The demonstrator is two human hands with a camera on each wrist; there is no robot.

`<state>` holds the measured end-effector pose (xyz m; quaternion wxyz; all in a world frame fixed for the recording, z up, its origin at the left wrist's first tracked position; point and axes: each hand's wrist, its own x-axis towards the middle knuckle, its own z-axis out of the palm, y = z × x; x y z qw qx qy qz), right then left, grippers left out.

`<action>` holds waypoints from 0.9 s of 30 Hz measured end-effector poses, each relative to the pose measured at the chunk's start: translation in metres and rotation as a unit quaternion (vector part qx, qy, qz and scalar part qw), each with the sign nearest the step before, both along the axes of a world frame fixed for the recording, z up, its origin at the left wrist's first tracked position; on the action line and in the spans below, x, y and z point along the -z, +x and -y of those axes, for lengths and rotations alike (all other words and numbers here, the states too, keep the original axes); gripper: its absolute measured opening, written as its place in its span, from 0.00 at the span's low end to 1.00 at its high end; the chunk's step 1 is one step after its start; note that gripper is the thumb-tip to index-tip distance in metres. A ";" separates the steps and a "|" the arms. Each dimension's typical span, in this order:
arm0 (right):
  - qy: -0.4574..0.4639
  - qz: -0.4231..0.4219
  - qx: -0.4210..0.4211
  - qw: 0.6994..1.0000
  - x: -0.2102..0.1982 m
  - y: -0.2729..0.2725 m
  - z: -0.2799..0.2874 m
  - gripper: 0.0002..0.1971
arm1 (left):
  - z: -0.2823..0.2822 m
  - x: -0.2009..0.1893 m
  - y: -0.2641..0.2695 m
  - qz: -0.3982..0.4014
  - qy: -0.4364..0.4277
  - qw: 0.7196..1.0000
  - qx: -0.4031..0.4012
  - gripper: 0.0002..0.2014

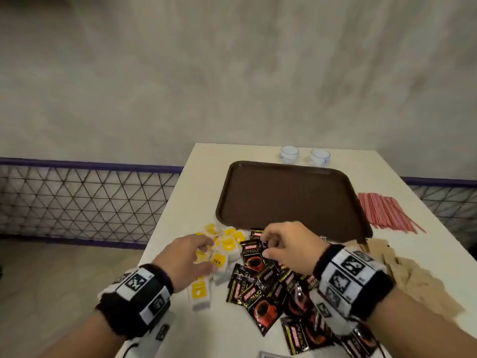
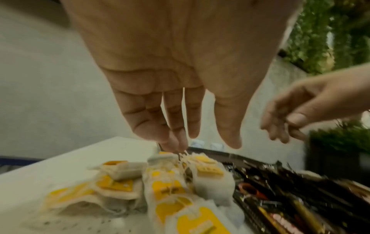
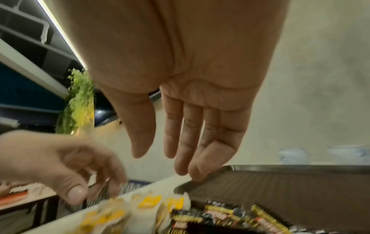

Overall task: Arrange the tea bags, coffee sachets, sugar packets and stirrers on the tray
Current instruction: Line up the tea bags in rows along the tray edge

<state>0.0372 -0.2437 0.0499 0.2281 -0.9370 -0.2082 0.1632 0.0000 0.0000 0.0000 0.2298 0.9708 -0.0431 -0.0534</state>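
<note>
We see both hands over the near edge of a white desk [image 1: 402, 171]. The left hand [image 1: 185, 257] hovers above the tea bags [image 1: 222, 251], a loose heap of white bags with yellow tags at the desk's left side. From the left wrist view its fingers [image 2: 176, 139] hang straight and relaxed, the tips at or just above the strings of the heap; we cannot tell whether they touch. The right hand [image 1: 286, 244] is over the coffee sachets [image 1: 260, 293], black packets piled just right of the tea bags. From the head view its fingers look bent downward, yet the right wrist view shows them nearly straight with nothing held, so we read it as open.

The brown tray [image 1: 289, 197] lies bare beyond both heaps, its near rim touching them. The red stirrers [image 1: 387, 213] lie in a bundle right of the tray. Brown sugar packets [image 1: 413, 275] spread at the right, near the right wrist. Two cups [image 1: 304, 154] stand behind the tray.
</note>
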 end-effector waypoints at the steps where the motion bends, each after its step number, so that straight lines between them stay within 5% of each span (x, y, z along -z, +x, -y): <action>1: -0.007 0.000 0.000 1.000 0.007 0.006 -0.011 0.14 | 0.005 0.002 0.006 -0.023 0.021 0.999 0.010 0.27; 5: -0.074 0.005 -0.022 0.997 0.024 0.025 -0.048 0.19 | 0.024 0.005 0.024 -0.058 0.108 0.993 0.003 0.24; 10: -0.107 -0.004 -0.047 0.993 0.037 0.048 -0.073 0.24 | 0.024 0.013 0.030 -0.066 0.111 0.992 -0.004 0.17; 14: -0.137 -0.020 -0.056 0.989 0.047 0.055 -0.085 0.22 | 0.016 0.008 0.027 -0.053 0.029 0.998 0.018 0.08; 20: -0.113 -0.038 -0.069 0.990 0.056 0.068 -0.091 0.09 | -0.012 0.001 0.015 0.009 -0.115 0.993 0.009 0.14; 24: -0.024 -0.056 -0.055 0.997 0.041 0.077 -0.076 0.06 | -0.025 -0.004 0.014 -0.009 -0.314 0.947 -0.063 0.07; 27: 0.025 -0.040 -0.038 0.998 0.021 0.087 -0.058 0.09 | -0.028 -0.007 0.018 -0.018 -0.371 0.924 -0.094 0.05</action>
